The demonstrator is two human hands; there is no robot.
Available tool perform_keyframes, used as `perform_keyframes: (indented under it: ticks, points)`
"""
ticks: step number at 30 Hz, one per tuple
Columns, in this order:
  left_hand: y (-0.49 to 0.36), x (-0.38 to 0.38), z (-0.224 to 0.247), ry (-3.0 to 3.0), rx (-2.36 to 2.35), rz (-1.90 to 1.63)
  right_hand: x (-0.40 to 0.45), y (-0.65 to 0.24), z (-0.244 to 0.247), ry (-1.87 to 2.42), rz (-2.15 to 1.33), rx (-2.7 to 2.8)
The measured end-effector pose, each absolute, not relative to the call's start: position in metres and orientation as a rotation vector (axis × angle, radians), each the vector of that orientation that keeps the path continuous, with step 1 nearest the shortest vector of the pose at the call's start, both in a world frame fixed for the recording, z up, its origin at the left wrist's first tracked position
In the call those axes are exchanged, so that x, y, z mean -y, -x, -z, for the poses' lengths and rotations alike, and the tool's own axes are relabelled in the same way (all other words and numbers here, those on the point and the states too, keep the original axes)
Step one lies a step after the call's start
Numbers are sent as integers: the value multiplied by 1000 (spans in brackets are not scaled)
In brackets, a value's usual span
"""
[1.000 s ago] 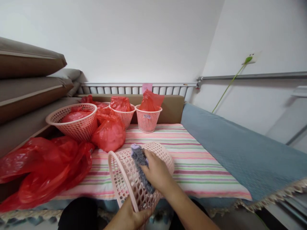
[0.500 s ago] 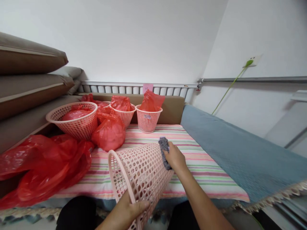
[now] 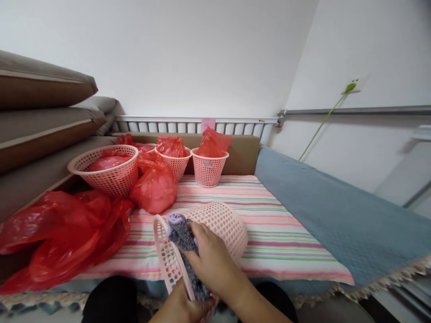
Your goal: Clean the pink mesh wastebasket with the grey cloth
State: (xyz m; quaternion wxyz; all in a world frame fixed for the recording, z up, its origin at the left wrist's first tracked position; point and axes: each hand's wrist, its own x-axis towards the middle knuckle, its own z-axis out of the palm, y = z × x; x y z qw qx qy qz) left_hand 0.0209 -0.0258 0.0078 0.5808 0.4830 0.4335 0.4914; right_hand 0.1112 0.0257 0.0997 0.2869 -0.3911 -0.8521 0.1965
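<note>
A pink perforated basket (image 3: pixel 224 224) lies on its side at the front of the striped cloth (image 3: pixel 283 242), its open rim facing left. My left hand (image 3: pixel 188 300) is closed on the lower part of that rim. In my right hand (image 3: pixel 212 255) is a grey cloth (image 3: pixel 182 233) with a lilac patch, pressed against the basket's outer side close to the rim. Part of the cloth hangs down toward my left hand, whose fingertips are hidden.
Red plastic bags (image 3: pixel 74 229) lie at the left. A knotted red bag (image 3: pixel 155 190) and pink baskets (image 3: pixel 209 172) holding red bags stand behind. Stacked cushions (image 3: pixel 43 125) rise at the far left; a blue padded side (image 3: pixel 330 211) borders the right.
My right hand has moved the grey cloth left, from the basket's base end to its rim. My left hand still grips the rim, a little lower.
</note>
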Motion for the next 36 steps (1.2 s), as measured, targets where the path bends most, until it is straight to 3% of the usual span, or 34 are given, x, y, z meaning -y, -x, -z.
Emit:
perform_keyframes:
  ticks: [5,9,14,20,30,36]
  points:
    - [-19,34,-32,-1113,-799,-1138,-71,-134,-82,1210,-440,2199]
    - [-18,35,-46,-1170,-773,-1062,-126,-174,-65,1581,-293,2050]
    - [-19,31,-38,-1238,-763,-1103,-153,-205,-57,1904,-159,1946]
    - [-13,27,-4,-1406,-930,-1115,-131,-179,-60,1806,-170,1991]
    - [-12,22,4,-1224,-1073,-1169,-35,-104,-94,1051,-504,2236]
    - [-7,25,6,-1355,-942,-1131,-82,-128,-81,1222,-497,2141]
